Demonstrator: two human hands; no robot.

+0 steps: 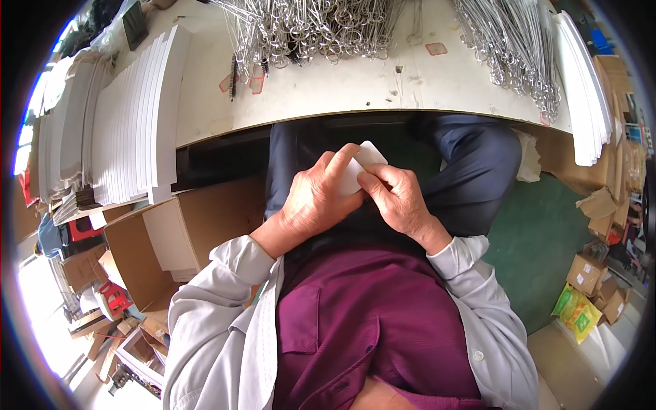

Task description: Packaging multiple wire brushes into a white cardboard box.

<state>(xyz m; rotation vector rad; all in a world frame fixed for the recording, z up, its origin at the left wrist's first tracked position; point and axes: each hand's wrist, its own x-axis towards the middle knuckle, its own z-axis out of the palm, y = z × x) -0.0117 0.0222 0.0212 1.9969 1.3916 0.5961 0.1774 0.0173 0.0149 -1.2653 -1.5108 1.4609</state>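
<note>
Above my lap, in front of the table edge, both hands meet around a small white flat piece [370, 154] with rounded corners. It could be a card or a thin stack of cards; I cannot tell which. My left hand [313, 197] is closed round its left side, with the index finger along the top. From the other side my right hand [402, 201] pinches its lower right edge between thumb and bent fingers. The fingers cover the lower part of the piece.
On the white table [321, 89] lie heaps of looped metal wire pieces [314, 31], more wire pieces [516, 51] at right, and a thin black brush [233, 78]. Folded white cartons [137, 116] stand at left, white sheets [581, 89] at right. An open cardboard box [143, 246] sits left of me.
</note>
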